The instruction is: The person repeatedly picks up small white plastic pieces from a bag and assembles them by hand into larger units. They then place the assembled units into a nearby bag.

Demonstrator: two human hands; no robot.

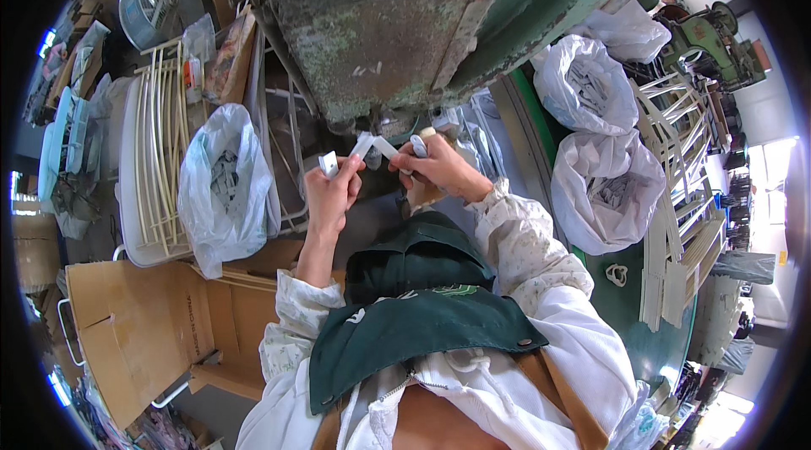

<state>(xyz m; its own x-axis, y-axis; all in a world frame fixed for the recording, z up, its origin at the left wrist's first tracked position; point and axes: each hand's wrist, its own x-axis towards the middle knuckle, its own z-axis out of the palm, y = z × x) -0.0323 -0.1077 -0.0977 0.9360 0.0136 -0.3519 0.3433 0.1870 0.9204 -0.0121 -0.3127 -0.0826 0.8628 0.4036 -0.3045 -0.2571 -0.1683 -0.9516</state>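
My left hand (334,194) is closed, its thumb and fingers pinching a white strip (362,146) below the machine head. A second short white piece (328,164) with a small hole sticks up from the same hand. My right hand (446,168) is closed too, gripping another white strip (385,148) whose tip meets the left one in an upside-down V. A white rounded end (418,146) shows above the right fingers. Whether the two strips are joined I cannot tell. Just beyond both hands is the underside of a worn green machine (380,44).
To the left are an open bag of small metal pieces (226,188), a tub of long pale rods (135,230) and an open cardboard box (135,332). Two white bags (583,78) of parts and stacked pale strips (672,272) lie on the green table (612,306) at right.
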